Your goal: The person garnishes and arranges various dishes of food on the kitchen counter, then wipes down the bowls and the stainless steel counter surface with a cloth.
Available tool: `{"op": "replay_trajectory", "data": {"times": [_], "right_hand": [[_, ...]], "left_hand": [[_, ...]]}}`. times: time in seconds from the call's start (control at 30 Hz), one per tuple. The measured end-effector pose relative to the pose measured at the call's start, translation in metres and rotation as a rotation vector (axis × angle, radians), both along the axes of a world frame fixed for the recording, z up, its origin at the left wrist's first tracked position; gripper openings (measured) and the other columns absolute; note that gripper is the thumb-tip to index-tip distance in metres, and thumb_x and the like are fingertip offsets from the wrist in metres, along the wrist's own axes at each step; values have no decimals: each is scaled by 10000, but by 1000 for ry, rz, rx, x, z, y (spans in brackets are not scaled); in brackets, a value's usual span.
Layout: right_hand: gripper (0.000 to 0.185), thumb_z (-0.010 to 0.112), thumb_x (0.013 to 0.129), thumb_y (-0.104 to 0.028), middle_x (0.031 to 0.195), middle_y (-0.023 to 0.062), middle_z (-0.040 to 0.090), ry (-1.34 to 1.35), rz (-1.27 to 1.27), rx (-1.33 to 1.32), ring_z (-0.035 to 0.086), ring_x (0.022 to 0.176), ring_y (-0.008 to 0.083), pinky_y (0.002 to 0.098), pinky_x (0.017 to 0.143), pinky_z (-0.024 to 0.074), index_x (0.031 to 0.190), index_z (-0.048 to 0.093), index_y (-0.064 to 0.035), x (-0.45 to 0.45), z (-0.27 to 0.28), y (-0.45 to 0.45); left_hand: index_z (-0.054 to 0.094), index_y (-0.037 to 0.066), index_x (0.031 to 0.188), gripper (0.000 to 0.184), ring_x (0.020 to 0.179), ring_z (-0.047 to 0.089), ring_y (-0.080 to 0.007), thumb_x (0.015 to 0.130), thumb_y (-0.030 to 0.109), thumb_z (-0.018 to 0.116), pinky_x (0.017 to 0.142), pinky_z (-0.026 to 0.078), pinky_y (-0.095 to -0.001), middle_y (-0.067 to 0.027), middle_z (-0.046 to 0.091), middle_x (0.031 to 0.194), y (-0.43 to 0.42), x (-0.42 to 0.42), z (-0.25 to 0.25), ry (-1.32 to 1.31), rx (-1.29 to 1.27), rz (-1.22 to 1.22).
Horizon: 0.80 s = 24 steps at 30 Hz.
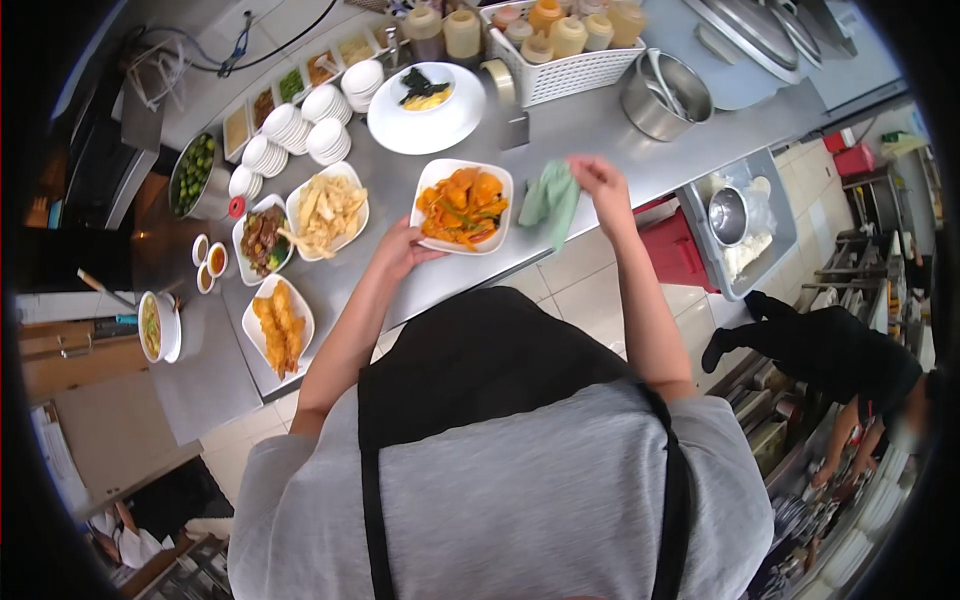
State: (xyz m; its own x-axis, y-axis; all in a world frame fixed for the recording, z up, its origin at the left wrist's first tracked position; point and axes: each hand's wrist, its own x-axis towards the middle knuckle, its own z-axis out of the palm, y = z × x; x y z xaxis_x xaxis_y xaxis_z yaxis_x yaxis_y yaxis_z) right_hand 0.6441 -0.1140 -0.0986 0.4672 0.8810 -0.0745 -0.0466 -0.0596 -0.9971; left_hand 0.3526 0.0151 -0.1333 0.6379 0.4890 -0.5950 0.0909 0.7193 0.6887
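My left hand point(402, 250) grips the near-left rim of a square white dish point(507, 190) on the steel counter. Orange-sauced stir-fry point(460, 208) with green pieces fills it. To the right, my right hand point(603, 188) pinches a corner of a green cloth point(548, 203), which hangs down beside the dish at the counter's front edge. Left of the dish are a white dish of pale fried strips point(330, 208), one of browned meat and broccoli point(265, 240), and one of golden battered pieces point(280, 325).
Behind stand stacked white saucers point(327, 140), a wide white plate point(390, 128), a basket of sauce bottles point(575, 80) and a steel pot point(640, 108). A grey tub point(785, 215) is at the right. Another person in black point(840, 350) bends over at far right.
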Motion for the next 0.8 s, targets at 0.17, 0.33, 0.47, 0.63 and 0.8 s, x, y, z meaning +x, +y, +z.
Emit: {"op": "replay_trajectory", "data": {"times": [0.17,0.33,0.47,0.63,0.8], "right_hand": [[442,484,828,-299,1209,215,419,-1157,-451,-403,417,1116,311,443,924,317,1189,438,-50,18,-72,63],[505,455,821,-318,1333,199,255,-1301,-288,-445,226,1230,379,496,988,193,1253,355,-76,11,-100,88],[493,480,798,-239,1316,192,290,-1367,-225,-440,253,1226,350,500,980,208,1251,363,-82,59,-97,95],[454,442,797,-144,1286,170,347,-1316,-421,-327,294,1212,319,470,991,212,1241,375,-74,113,-123,19],[304,427,766,-91,960,225,557,-985,-743,-672,530,878,371,419,783,409,1035,524,11,199,-138,-113]], "left_hand": [[310,-3,1184,458,891,576,-337,729,-43,340,734,522,-408,-206,496,1085,-3,3,10,69,-1,46],[311,15,1191,463,894,576,-334,731,-38,335,743,517,-400,-201,495,1088,-3,2,9,65,4,39],[310,22,1203,481,908,572,-323,725,-35,335,768,506,-399,-197,492,1095,-5,3,11,68,-17,49],[304,27,1215,493,909,573,-318,726,-32,339,770,505,-399,-192,492,1098,-3,1,10,59,-32,42],[287,61,1234,511,957,552,-307,733,-18,351,806,488,-394,-177,464,1148,-2,-1,2,-3,-35,13]]}}
